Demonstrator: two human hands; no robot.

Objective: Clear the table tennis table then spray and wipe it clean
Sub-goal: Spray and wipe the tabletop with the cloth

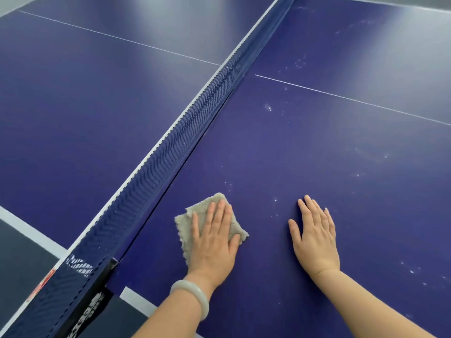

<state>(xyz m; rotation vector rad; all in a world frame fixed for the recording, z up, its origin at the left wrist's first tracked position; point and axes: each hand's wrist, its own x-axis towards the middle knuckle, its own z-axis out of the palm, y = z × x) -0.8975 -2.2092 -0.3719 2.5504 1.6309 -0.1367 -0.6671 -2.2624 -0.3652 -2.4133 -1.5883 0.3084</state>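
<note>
A blue table tennis table (pixel 280 147) fills the view. A folded grey cloth (pixel 192 215) lies on its near half, close to the net. My left hand (pixel 214 242) presses flat on the cloth with straight fingers; a pale bangle sits on that wrist. My right hand (pixel 314 235) rests flat and bare on the table surface, a hand's width to the right of the cloth. Small white droplets and specks (pixel 269 108) dot the surface ahead of and to the right of my hands.
The dark blue net (pixel 185 132) runs diagonally from lower left to upper right, with its post clamp (pixel 97 289) at the table's near edge. A white centre line (pixel 341 96) crosses the near half. The far half lies beyond the net.
</note>
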